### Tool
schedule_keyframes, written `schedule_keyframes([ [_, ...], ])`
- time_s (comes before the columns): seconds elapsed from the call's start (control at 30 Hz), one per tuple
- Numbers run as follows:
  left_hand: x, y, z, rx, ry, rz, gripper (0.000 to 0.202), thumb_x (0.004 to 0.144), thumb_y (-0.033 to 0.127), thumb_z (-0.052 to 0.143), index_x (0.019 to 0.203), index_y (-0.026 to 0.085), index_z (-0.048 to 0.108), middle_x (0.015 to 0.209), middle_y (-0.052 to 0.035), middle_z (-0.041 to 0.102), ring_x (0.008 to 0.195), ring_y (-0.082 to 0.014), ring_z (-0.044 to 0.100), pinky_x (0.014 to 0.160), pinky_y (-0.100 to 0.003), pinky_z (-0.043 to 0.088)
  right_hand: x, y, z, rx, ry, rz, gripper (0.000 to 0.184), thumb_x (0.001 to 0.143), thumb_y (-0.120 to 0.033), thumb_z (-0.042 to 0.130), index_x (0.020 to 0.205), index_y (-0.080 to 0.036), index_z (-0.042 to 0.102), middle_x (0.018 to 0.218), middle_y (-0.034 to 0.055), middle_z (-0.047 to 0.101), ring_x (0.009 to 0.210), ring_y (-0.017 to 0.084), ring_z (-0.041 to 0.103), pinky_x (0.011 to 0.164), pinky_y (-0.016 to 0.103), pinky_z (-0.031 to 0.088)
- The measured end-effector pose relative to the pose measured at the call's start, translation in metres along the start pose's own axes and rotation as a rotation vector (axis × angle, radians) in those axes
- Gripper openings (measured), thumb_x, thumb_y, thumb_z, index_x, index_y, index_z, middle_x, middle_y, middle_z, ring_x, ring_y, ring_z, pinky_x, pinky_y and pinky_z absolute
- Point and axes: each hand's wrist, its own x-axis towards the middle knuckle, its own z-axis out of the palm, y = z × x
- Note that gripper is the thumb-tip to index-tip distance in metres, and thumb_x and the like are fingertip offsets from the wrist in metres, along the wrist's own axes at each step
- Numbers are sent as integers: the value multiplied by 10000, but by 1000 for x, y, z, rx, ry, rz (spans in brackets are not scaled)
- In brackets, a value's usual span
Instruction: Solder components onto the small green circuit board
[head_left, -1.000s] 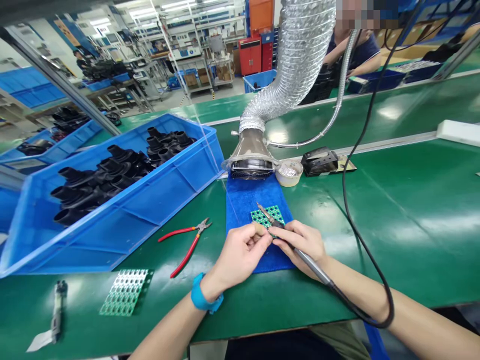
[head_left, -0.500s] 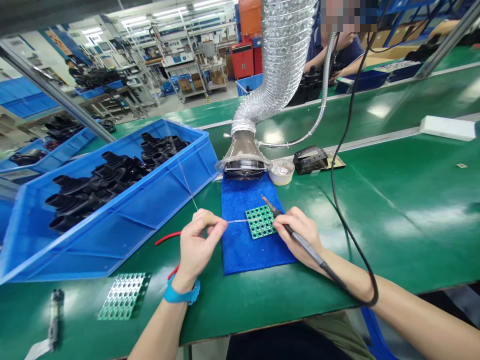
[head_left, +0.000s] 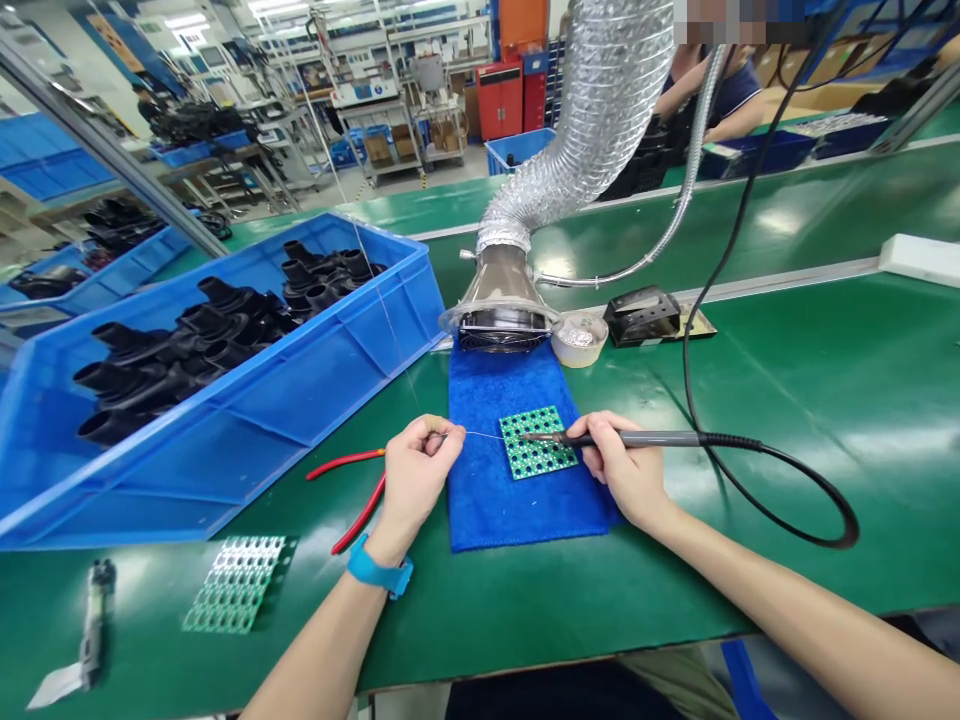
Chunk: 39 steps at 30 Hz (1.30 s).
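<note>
A factory hall with a long green workbench [head_left: 787,400]. At left on it stands a big blue bin [head_left: 247,440] of black plastic parts [head_left: 187,340]. At centre, a silver extraction duct [head_left: 592,110] opens just behind a blue cloth [head_left: 517,500]. A small green circuit board [head_left: 536,455] lies on the cloth. The left hand [head_left: 416,475] pinches a thin solder wire [head_left: 480,435], which reaches toward the board's left edge. The right hand [head_left: 626,470] is closed pen-fashion round a soldering iron [head_left: 645,438], its tip over the board. The hands are apart, one on each side of the board. Red pliers [head_left: 360,500] lie just beside the left hand. Soldering well here likely means tip and wire meeting briefly on one pad, with both wrists rested.
</note>
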Motion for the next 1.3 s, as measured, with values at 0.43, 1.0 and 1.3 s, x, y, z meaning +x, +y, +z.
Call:
schedule_keyframes([
  [0.43, 2, -3, 4, 39, -8, -12, 219, 777, 367, 703, 675, 184, 638, 562, 65, 316, 539, -97, 325, 563, -254, 320, -1, -1, 0, -1, -10, 27, 433, 941, -543, 586, 757, -168, 697, 406, -62, 416, 339, 74, 342, 325, 201, 221],
  [1.0, 1, -4, 7, -20, 18, -64, 242, 764, 394, 713, 690, 174, 644, 566, 54, 385, 543, -93, 315, 545, -246, 281, -2, 2, -2, -18, 26, -14, 383, 969, -484, 578, 778, -177, 704, 450, -60, 433, 387, 76, 386, 371, 207, 274],
  [1.3, 1, -2, 7, -27, 13, -82, 256, 752, 399, 719, 688, 163, 644, 564, 54, 386, 546, -91, 309, 549, -248, 274, -3, 3, -3, -16, 22, 13, 372, 975, -484, 574, 791, -184, 696, 474, -57, 445, 409, 76, 387, 391, 211, 274],
])
